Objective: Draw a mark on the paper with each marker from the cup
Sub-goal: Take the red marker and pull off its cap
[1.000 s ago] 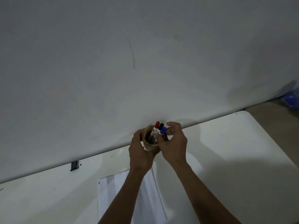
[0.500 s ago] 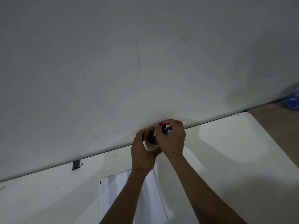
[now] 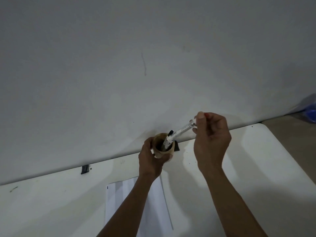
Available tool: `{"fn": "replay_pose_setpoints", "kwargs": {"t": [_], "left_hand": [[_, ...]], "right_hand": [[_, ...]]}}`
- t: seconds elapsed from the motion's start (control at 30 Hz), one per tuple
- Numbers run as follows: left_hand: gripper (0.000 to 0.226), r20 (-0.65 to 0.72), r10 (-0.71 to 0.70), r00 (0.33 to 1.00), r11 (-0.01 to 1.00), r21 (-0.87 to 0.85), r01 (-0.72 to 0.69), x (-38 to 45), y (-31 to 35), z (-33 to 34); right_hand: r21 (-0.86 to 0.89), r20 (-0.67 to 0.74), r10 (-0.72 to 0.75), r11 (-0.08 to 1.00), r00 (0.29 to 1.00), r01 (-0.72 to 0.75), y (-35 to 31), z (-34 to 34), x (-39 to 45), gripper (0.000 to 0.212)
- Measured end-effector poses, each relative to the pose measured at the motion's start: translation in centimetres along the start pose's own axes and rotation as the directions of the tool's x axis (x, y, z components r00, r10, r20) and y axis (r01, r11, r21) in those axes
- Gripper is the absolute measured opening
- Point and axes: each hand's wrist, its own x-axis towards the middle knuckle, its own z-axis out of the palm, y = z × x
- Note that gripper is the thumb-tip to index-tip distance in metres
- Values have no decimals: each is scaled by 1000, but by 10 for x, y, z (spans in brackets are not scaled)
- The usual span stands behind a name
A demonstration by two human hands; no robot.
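A: Hands?
B: Left hand (image 3: 150, 161) is gripping the cup (image 3: 162, 145) at the desk's (image 3: 256, 168) back edge. Right hand (image 3: 211, 135) is pinching a red-capped marker (image 3: 183, 130), tilted, lower end at the cup mouth.
A: Paper?
B: Paper (image 3: 119, 202) is lying under the left forearm.

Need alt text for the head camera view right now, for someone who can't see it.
The right hand lifts a red-capped marker out of a tan cup that the left hand steadies on a white table. A black-capped marker remains inside; white paper lies nearer the person.

White table (image 3: 256, 168), paper (image 3: 119, 202) flat on it, cup (image 3: 162, 151)
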Motion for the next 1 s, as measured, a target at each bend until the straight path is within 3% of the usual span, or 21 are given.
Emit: {"fn": "replay_pose_setpoints", "kwargs": {"t": [0.1, 0.23, 0.33, 0.43, 0.5, 0.7, 0.8, 0.93, 1.0], "left_hand": [[72, 20, -19, 1000, 1000, 22, 18, 2, -4, -1], [88, 76, -51, 996, 986, 164, 38, -3, -9, -12], [66, -4, -49, 999, 967, 251, 48, -22, 0, -35], [34, -68, -7, 998, 986, 164, 19, -49, 14, -66], [25, -32, 22, 999, 997, 76, -20, -69, 24, -89], [15, 134, 104, 986, 992, 54, -112, -130, 35, -162], [10, 120, 79, 990, 997, -6, -79, -156, 19, -192], [9, 4, -30, 1000, 965, -260, 30, -185, -8, -226], [9, -38, -70, 997, 941, -334, 53, -195, -19, -239]], "right_hand": [[22, 54, 80, 996, 995, -82, 0, -10, -5, 8], [-83, 118, 244, 968, 963, -235, 15, -21, -26, 9], [-201, 233, 312, 942, 921, -268, 28, -28, -50, 2], [-427, 374, 328, 891, 867, -153, 34, -31, -80, 17], [-485, 455, 301, 873, 838, -51, 31, -28, -102, 22], [-482, 574, 292, 876, 765, 27, 10, -14, -169, 23], [-495, 646, 283, 862, 709, 106, 0, -10, -201, 20], [-601, 687, 332, 759, 646, 250, -5, -16, -230, 22], [-572, 671, 341, 803, 659, 168, -7, -20, -237, 20]]}}
